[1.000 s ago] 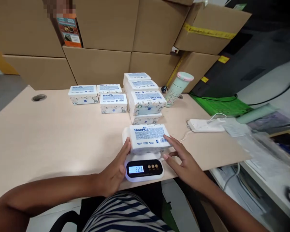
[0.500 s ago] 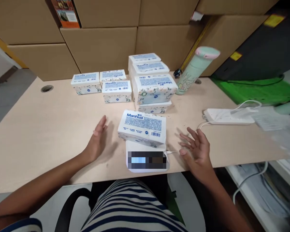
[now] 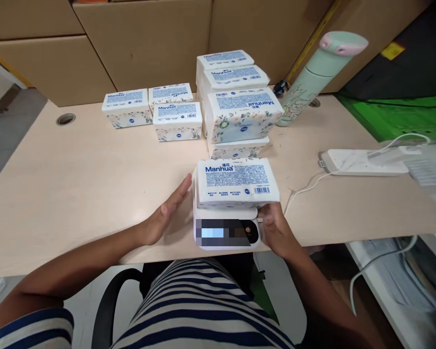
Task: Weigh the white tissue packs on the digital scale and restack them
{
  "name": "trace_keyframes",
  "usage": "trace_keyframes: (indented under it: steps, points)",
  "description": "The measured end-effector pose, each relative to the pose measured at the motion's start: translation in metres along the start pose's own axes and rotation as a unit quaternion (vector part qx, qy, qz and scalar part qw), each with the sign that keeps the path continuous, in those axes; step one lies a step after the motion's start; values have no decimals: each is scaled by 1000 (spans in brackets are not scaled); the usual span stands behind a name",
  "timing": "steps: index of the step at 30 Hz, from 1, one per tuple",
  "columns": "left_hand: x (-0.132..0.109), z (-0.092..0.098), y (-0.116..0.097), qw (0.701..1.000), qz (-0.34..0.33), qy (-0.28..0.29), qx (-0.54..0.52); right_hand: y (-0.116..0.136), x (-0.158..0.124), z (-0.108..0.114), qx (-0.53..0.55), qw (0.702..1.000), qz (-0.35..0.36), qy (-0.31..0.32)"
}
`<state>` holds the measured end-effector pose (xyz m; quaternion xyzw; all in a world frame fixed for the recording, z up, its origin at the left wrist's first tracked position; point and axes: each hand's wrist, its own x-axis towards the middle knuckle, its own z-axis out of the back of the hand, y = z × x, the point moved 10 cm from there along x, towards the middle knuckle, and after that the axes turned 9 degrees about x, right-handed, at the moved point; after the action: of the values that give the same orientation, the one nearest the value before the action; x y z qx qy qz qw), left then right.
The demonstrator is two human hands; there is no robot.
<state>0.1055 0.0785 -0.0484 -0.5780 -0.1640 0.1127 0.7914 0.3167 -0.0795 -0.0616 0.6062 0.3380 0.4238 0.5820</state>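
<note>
A white and blue Manhua tissue pack [image 3: 238,182] lies on a small white kitchen scale [image 3: 227,213], whose display is blurred out. My left hand [image 3: 167,213] is open, with straight fingers and the tips close to the pack's left end; whether they touch cannot be made out. At the pack's right front corner is my right hand [image 3: 278,228], its fingers bent and partly hidden below the pack. Just behind the scale rises a stack of tissue packs [image 3: 243,114], several high.
Left of the stack sit three more tissue packs [image 3: 178,123]. A mint green bottle [image 3: 316,80] stands behind on the right. A white power strip [image 3: 366,162] with a cable lies on the right of the table [image 3: 76,194]. Cardboard boxes [image 3: 141,48] line the back.
Both hands have moved in towards the tissue pack on the scale, the right one up to its corner. The pack now sits straighter on the scale. The view has shifted.
</note>
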Motion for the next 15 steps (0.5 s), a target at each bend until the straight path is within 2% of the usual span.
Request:
trace_keyframes:
  steps: [3,6,10,15]
  points:
    - [0,2,-2,999,14,-6,-30,-12,-6,3,56,998,-12,-10]
    - [0,1,-4,999,17,-25,-39,-16,-6,11,79,996,-9,-52]
    - [0,2,-6,998,21,-48,-46,-11,-6,26,90,985,21,-149]
    - [0,4,-5,996,34,-73,-45,5,-16,47,67,955,70,-280]
